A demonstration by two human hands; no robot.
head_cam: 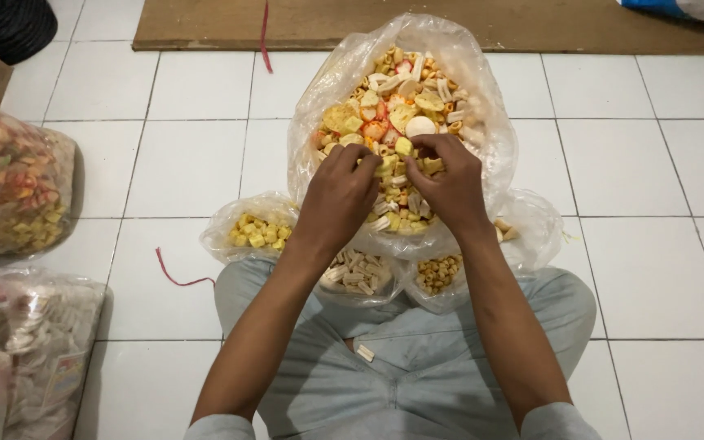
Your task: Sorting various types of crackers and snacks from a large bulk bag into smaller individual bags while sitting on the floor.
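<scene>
Both hands pinched shut w/ fingertips down in the mix: left hand (341,189) has fingers curled together on a small yellow-green piece (403,147) at its fingertips, right hand (448,186) likewise bunched on pieces just beside it; can't tell exactly which bit the right one grips. Thumbs nearly meet at centre.

Both work inside the big clear plastic bag (482,98), open-mouthed, at 12 o'clock from the person's lap, full of mixed snack crackers (401,102) (tubes, rings, flat discs, yellow cubes, a few red-orange ones).

Around its near edge, smaller clear bags: yellow cubes bag (256,230) at approx 10 o'clock of the lap, pale stick-shaped pieces bag (358,273) btwn the forearms, small ring pieces bag (437,273) just right of that, and a nearly empty bag (531,224) at approx 2 o'clock w/ a couple of pieces.

One stray pale stick (364,352) lies on the grey trousers (417,358).

Far left, 9 o'clock: more packed snack bags (14,183) on the white tiled floor (653,269). Red string (174,273) on tile near the cube bag. Brown mat (450,24) at 12 o'clock, beyond the big bag.
</scene>
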